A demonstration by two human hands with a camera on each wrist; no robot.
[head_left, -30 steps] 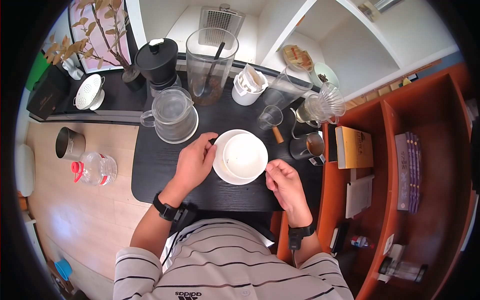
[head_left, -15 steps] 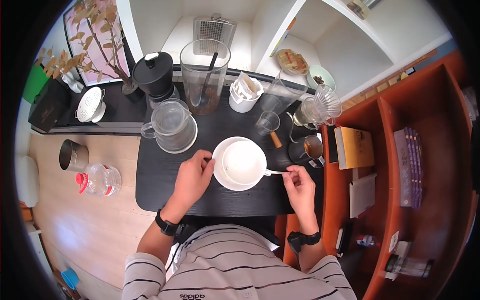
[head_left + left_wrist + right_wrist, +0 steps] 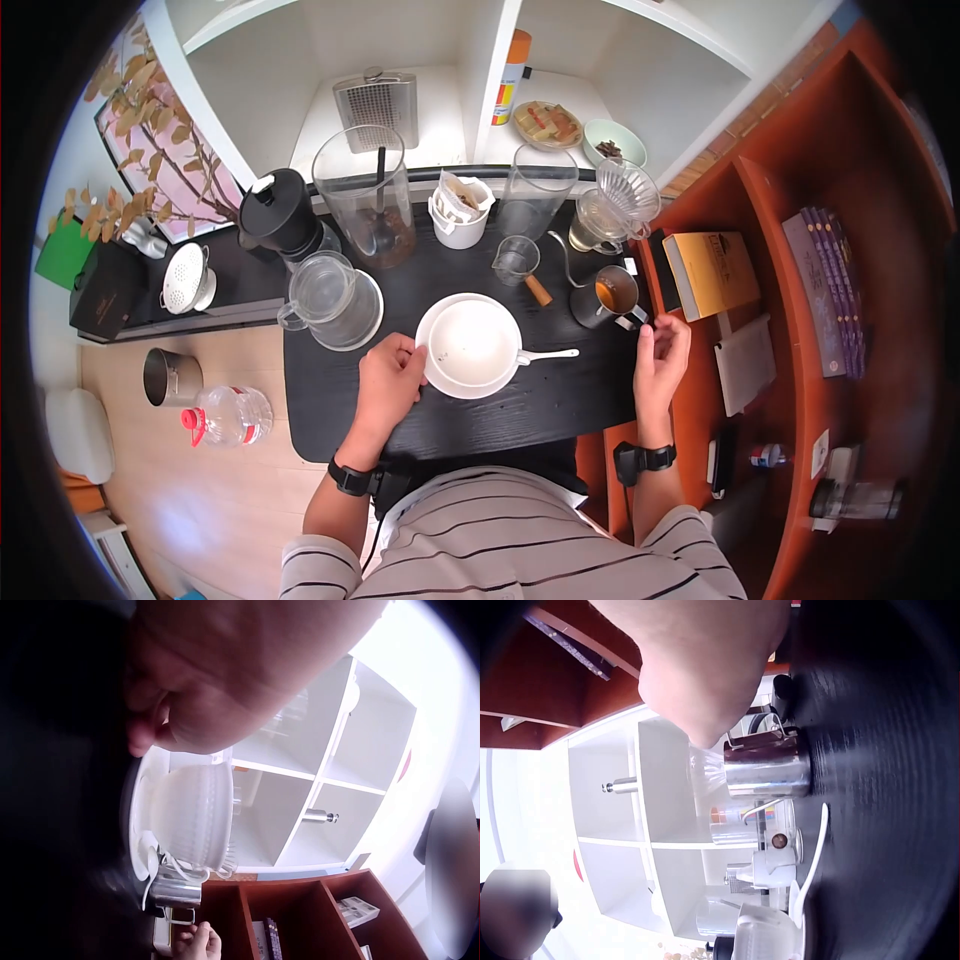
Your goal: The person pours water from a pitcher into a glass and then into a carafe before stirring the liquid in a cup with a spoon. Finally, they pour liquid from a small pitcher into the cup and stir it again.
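Note:
A white cup [image 3: 472,340] stands on a white saucer [image 3: 425,375] near the table's front. My left hand [image 3: 392,380] pinches the saucer's left rim, its fingers curled. The white spoon [image 3: 552,354] lies at the saucer's right side, its handle jutting out over the black tabletop. To the right, my right hand [image 3: 662,365] is beside the steel gooseneck kettle [image 3: 590,303], with bent fingertips right at its handle. Brownish liquid shows inside that kettle. In the right wrist view, the hand's back hides the fingers, and the kettle handle [image 3: 776,724] stands just beyond it.
Behind the cup stand a glass server [image 3: 325,310], a tall glass [image 3: 370,225], a white cup with a drip bag [image 3: 460,228] and a small wooden-handled glass [image 3: 517,260]. A black grinder [image 3: 277,212] is back left. A red-brown shelf [image 3: 745,190] borders the table's right side.
My right hand has let go of the spoon handle and moved right to the kettle. The left hand stays at the saucer's rim. The head view has tilted upward.

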